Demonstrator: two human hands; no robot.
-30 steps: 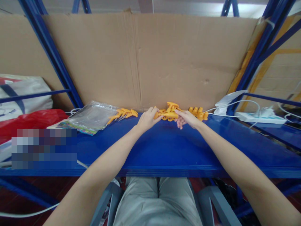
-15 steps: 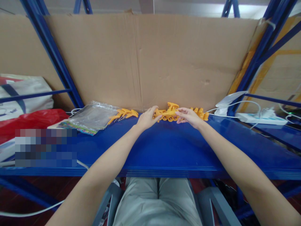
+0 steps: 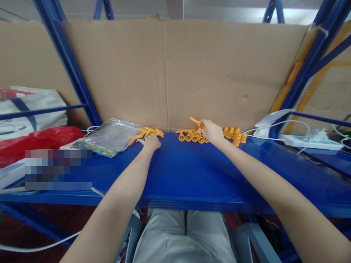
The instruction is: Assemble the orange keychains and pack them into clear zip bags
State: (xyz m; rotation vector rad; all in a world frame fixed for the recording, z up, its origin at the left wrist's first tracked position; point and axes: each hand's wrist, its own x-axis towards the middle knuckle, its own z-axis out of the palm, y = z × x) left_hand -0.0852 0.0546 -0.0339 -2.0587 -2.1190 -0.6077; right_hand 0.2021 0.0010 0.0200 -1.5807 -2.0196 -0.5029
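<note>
On the blue shelf [image 3: 192,171], small orange plastic parts lie in three groups against the cardboard back. My left hand [image 3: 150,141] rests by the left group of orange parts [image 3: 145,133], its fingers reaching into them; what they grip is hidden. My right hand [image 3: 211,131] is closed on one orange part [image 3: 195,121], lifted a little above the middle row of orange parts [image 3: 190,137]. A third cluster of orange parts [image 3: 235,133] lies just right of my right hand.
A clear plastic bag [image 3: 108,137] lies left of the parts. Red and white bags [image 3: 33,140] fill the far left. A white power strip [image 3: 309,141] with cables sits at the right. Blue rack posts [image 3: 68,69] rise on both sides before the cardboard sheet [image 3: 192,73].
My left hand left the middle pile and moved left to the left group. My right hand has picked one orange part up from the middle pile. The view shifted slightly.
</note>
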